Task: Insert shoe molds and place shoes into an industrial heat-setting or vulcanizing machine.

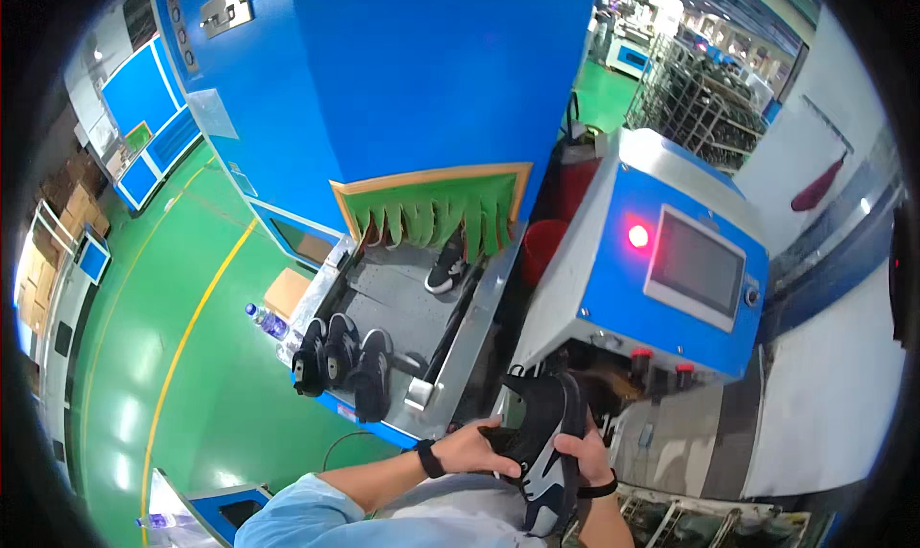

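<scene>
A black and grey sneaker (548,409) is held up in front of my body, between both hands. My left hand (476,449) grips its left side, thumb over the upper. On the other side my right hand (585,452) is wrapped around it, thumb pressed on the light grey side panel. Its collar and tongue point away from me, and its light toe end hangs near my lap. To the left, several dark shoes (372,374) stand at the near end of a grey conveyor (388,289). Another sneaker (445,266) sits farther in, by a green strip curtain (426,213).
A tall blue machine (431,79) rises behind the conveyor. At right stands a blue and white control box (661,261) with a screen and lit red lamp. A bottle (266,320) and cardboard box (286,293) sit left of the conveyor. Racks (695,102) stand far right.
</scene>
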Available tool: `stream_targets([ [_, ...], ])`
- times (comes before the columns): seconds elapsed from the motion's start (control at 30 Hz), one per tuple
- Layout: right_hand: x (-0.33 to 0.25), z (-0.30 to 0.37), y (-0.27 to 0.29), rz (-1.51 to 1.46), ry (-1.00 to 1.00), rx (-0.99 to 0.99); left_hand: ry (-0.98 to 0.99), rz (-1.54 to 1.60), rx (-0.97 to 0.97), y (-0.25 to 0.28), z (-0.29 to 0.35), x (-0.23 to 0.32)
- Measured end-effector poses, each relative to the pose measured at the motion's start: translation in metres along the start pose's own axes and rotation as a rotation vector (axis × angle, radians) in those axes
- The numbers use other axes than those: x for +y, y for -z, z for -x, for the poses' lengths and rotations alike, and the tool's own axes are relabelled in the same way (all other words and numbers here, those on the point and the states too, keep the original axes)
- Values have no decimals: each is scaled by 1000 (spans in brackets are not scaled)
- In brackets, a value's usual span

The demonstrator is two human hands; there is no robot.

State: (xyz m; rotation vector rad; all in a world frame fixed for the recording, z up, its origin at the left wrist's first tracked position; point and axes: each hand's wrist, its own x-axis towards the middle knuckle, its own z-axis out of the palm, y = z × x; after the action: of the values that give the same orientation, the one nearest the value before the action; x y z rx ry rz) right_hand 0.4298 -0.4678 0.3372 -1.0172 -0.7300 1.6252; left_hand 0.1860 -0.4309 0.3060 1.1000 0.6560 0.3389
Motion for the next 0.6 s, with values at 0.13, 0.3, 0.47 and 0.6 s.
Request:
stream_targets([
  [0.13, 61, 57, 69, -603, -485, 79, -31, -234, -64, -30, -8, -6],
  [0.3, 59, 114, 39, 306, -39, 339, 153, 188, -141, -78, -33, -63],
  [0.47, 62, 115, 126, -394, 79, 543, -13, -57, -316, -105, -9, 7],
  [0.6, 8, 86, 105, 284, 115, 530, 213, 185, 50, -92, -30, -30],
])
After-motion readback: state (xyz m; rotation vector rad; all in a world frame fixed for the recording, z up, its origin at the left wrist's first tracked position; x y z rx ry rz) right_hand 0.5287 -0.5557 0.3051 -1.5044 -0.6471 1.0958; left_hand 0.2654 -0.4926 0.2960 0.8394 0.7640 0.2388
